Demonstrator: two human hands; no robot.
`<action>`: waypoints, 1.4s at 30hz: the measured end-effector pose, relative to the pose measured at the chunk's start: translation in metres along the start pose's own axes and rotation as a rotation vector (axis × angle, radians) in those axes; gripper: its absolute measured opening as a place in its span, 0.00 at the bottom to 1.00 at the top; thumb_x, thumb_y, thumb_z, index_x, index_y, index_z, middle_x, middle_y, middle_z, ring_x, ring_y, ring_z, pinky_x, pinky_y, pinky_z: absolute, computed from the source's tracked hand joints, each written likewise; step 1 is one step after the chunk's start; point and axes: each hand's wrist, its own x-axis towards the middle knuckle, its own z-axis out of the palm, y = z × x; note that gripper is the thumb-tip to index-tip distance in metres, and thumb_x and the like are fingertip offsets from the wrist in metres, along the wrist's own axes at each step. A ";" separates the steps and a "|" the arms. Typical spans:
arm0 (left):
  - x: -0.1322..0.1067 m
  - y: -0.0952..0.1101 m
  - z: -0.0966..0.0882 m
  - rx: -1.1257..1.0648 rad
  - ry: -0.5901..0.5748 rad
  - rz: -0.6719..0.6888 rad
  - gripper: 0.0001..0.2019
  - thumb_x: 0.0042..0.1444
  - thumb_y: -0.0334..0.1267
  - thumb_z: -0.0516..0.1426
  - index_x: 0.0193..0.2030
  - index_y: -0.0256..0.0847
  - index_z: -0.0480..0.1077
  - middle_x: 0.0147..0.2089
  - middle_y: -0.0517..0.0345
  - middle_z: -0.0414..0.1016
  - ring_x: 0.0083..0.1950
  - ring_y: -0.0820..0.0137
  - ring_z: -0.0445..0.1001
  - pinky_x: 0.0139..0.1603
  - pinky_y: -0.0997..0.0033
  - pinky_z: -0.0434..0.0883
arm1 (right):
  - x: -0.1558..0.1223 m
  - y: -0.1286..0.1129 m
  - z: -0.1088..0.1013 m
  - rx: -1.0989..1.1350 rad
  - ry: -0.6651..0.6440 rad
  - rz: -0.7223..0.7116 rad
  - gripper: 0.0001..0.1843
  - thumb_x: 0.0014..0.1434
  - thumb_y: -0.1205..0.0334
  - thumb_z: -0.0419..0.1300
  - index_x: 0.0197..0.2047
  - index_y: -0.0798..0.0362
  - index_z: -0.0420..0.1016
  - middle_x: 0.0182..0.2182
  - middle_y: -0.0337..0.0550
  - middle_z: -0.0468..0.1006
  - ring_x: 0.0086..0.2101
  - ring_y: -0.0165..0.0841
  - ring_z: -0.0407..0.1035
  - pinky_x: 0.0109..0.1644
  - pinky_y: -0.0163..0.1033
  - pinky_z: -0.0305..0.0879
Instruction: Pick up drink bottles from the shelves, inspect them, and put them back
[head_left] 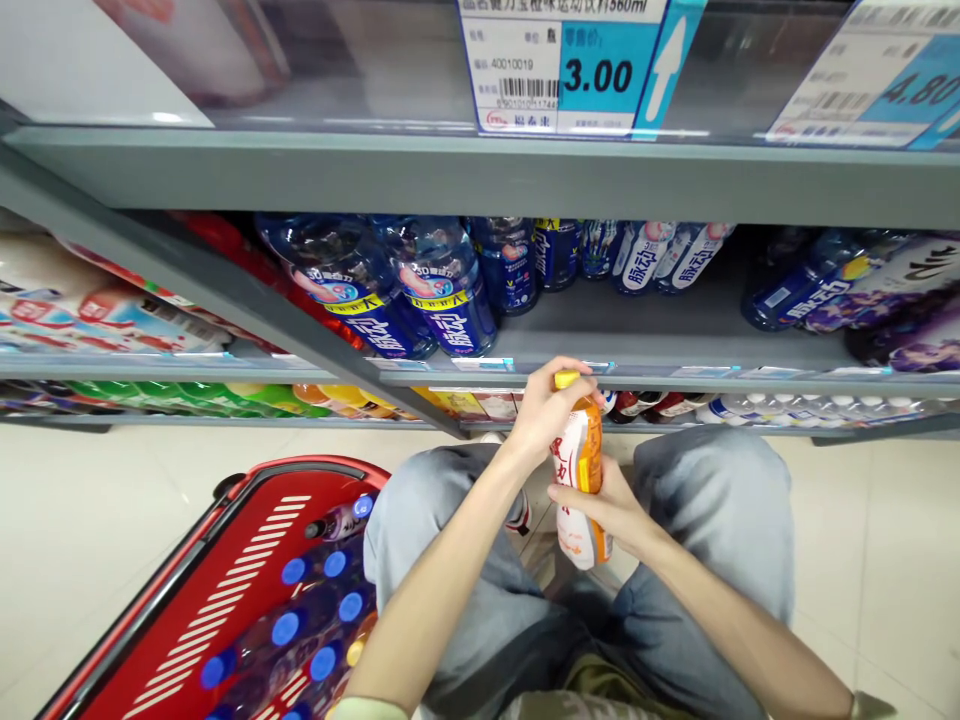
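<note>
Between my knees I hold an orange drink bottle (pixel 581 470) with a white label and a yellow cap, its cap end towards the shelf. My left hand (pixel 541 412) grips it at the top, fingers around the neck by the cap. Lower down, my right hand (pixel 611 505) wraps the bottle's body, with the thumb across the label. Just beyond my hands is a grey shelf (pixel 645 335) carrying blue-labelled drink bottles (pixel 450 290), several of them upright.
On the floor at my left stands a red shopping basket (pixel 217 560) holding several blue-capped bottles (pixel 285 628). More bottles (pixel 817 275) lean at the shelf's right. A shelf edge with price tags (pixel 562 75) crosses above. Green bottles (pixel 180 397) line the bottom shelf at left.
</note>
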 end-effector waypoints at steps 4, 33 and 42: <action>-0.001 0.003 0.000 0.046 -0.021 -0.027 0.07 0.51 0.37 0.61 0.37 0.41 0.69 0.25 0.59 0.76 0.24 0.71 0.73 0.24 0.75 0.66 | -0.004 0.006 -0.002 0.220 -0.111 0.145 0.17 0.46 0.61 0.74 0.37 0.53 0.73 0.28 0.37 0.78 0.27 0.33 0.73 0.33 0.38 0.68; -0.003 0.007 -0.006 -0.171 -0.067 -0.161 0.10 0.45 0.35 0.64 0.34 0.41 0.68 0.23 0.60 0.72 0.27 0.66 0.77 0.22 0.75 0.68 | 0.001 0.021 0.003 0.717 -0.398 0.287 0.44 0.58 0.23 0.42 0.47 0.57 0.74 0.26 0.46 0.77 0.26 0.42 0.74 0.30 0.44 0.70; -0.003 0.007 -0.004 -0.146 -0.050 -0.167 0.10 0.48 0.36 0.64 0.34 0.41 0.68 0.23 0.58 0.73 0.26 0.66 0.76 0.21 0.75 0.67 | 0.000 0.018 0.004 0.785 -0.436 0.316 0.42 0.60 0.27 0.42 0.47 0.57 0.73 0.26 0.48 0.78 0.23 0.40 0.73 0.29 0.44 0.70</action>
